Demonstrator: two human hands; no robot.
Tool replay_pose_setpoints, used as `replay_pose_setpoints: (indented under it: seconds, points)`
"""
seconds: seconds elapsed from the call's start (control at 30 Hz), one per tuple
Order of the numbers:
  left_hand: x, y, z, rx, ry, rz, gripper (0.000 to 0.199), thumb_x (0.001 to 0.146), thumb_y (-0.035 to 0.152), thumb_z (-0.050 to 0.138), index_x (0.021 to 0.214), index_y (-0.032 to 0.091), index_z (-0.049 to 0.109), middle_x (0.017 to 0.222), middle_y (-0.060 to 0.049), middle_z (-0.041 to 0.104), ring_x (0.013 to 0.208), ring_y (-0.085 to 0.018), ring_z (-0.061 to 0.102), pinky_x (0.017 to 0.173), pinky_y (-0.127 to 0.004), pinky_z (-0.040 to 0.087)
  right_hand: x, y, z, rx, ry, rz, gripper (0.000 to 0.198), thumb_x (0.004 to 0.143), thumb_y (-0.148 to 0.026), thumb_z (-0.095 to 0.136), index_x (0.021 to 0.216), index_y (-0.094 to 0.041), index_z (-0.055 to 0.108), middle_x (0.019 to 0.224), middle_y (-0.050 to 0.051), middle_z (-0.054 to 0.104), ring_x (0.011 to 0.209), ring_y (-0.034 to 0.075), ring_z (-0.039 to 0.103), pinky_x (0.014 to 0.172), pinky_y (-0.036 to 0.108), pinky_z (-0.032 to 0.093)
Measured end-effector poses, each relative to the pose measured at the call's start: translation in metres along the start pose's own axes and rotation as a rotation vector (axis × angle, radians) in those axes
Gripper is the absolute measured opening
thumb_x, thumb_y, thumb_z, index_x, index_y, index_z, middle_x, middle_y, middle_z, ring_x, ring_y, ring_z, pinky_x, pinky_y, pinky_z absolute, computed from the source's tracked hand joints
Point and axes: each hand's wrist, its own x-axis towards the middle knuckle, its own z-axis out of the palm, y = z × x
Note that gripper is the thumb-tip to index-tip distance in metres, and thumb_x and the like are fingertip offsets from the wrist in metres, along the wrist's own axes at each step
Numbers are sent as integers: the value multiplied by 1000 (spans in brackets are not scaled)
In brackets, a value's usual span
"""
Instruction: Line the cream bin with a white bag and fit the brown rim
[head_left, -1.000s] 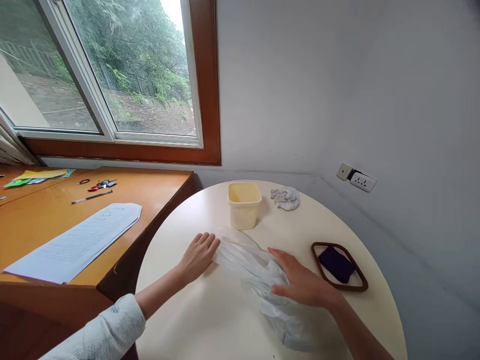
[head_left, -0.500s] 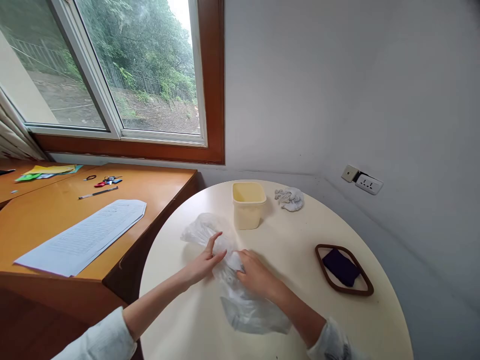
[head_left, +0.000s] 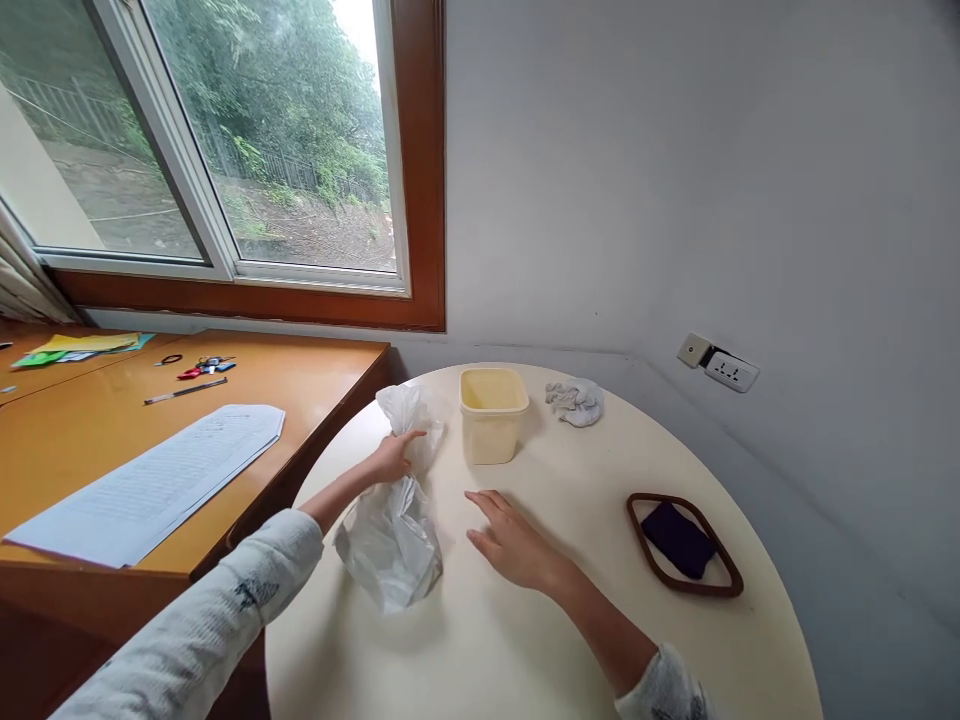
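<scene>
A clear plastic bag (head_left: pixel 394 550) is gripped at its middle by my left hand (head_left: pixel 394 456), on the left side of the round table (head_left: pixel 525 640). One end of the bag spreads towards the far edge and the other hangs towards me. My right hand (head_left: pixel 514 545) is over the middle of the table, holding nothing, fingers stretched and thumb apart. Beyond both hands stands a pale yellow square tub (head_left: pixel 491 435) with its top uncovered. A crumpled whitish cloth (head_left: pixel 576 402) lies to the right of the tub.
At the right of the table lies a brown rounded frame (head_left: pixel 645 550) with a dark purple folded cloth (head_left: pixel 679 540) inside it. A wooden desk (head_left: pixel 322 370) on the left holds papers (head_left: pixel 157 480), a pen (head_left: pixel 185 391) and small items. A wall socket (head_left: pixel 731 371) is at right.
My left hand has carried the plastic bag to the left and away from me. My right hand has let go of the bag and stays near the table's middle.
</scene>
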Motion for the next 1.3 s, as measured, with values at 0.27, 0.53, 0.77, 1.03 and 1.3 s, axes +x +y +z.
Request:
replay_pose_setpoints:
  seconds: [0.27, 0.53, 0.77, 1.03, 1.3]
  points:
    - [10, 19, -31, 191, -186, -84, 91, 64, 44, 63, 139, 24, 17, 136, -20, 35, 104, -35, 54, 83, -42, 41, -11, 43, -5, 108, 244, 55, 42, 83, -21, 39, 125, -24, 43, 125, 6, 45, 117, 17, 42, 97, 33, 38]
    - [-16, 49, -47, 267, -75, -94, 93, 61, 53, 64, 138, 30, 17, 147, -17, -12, 133, -42, -3, 97, -59, 19, 7, 91, 3, 250, 552, 109, 42, 73, -15, 43, 114, -23, 51, 106, 6, 52, 99, 18, 52, 79, 33, 49]
    - [-40, 84, -15, -231, 46, 1, 99, 63, 54, 62, 140, 20, 11, 148, -14, -7, 135, -32, 3, 104, -45, 22, 35, 115, 0, 314, 635, 180, 59, 69, -15, 42, 128, -21, 38, 118, 10, 48, 112, 19, 47, 90, 36, 44]
    - [-26, 112, 54, -775, 217, -151, 88, 70, 33, 60, 140, 19, 10, 148, -12, 10, 136, -28, 9, 106, -43, 20, 64, 111, -2, 367, 586, 178, 78, 66, -14, 44, 140, -21, 18, 144, 6, 25, 131, 20, 26, 103, 36, 29]
    - [-27, 127, 72, -905, 197, -27, 85, 69, 18, 54, 140, 25, 8, 144, -8, 25, 130, -22, 27, 101, -34, 33, 59, 87, -8, 473, 520, 110, 79, 63, -11, 47, 137, -25, 24, 135, 5, 42, 115, 20, 46, 81, 29, 46]
